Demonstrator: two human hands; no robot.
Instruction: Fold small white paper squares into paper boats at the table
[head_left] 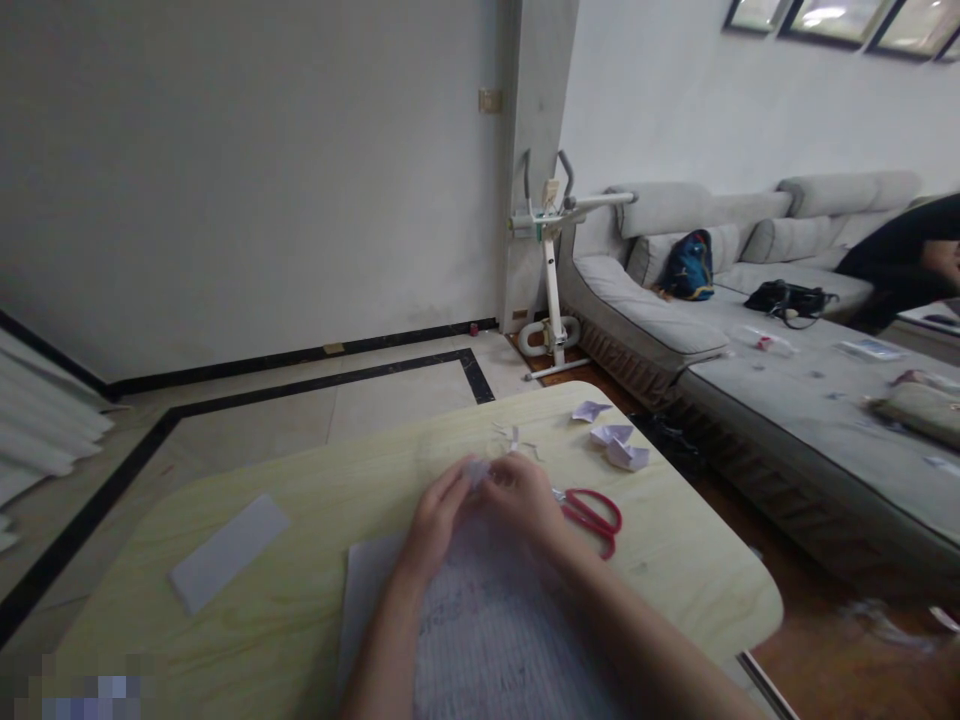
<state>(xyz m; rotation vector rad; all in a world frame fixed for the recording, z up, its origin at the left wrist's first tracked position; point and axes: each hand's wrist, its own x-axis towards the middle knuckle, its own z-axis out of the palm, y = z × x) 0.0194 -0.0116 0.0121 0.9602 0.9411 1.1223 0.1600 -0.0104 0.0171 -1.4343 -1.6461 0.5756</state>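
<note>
Both hands meet over the far middle of a pale yellow table (315, 480). My left hand (437, 510) and my right hand (525, 495) are closed on a small piece of white paper (475, 470), pinched between the fingertips; its exact shape is blurred. Under my forearms lies a lined sheet with handwriting (480, 620). Red-handled scissors (596, 515) rest just right of my right hand, their blades partly hidden by it. Thin paper scraps (516, 440) lie beyond my fingers. Several folded paper pieces (611, 437) sit near the far right corner.
A folded white paper strip (229, 550) lies on the table's left side. Past the right edge stands a grey sofa (780, 400) bearing a blue backpack (688, 265) and a black bag (787, 298). White exercise equipment (553, 270) stands by the wall. A person in dark clothes (904, 250) sits far right.
</note>
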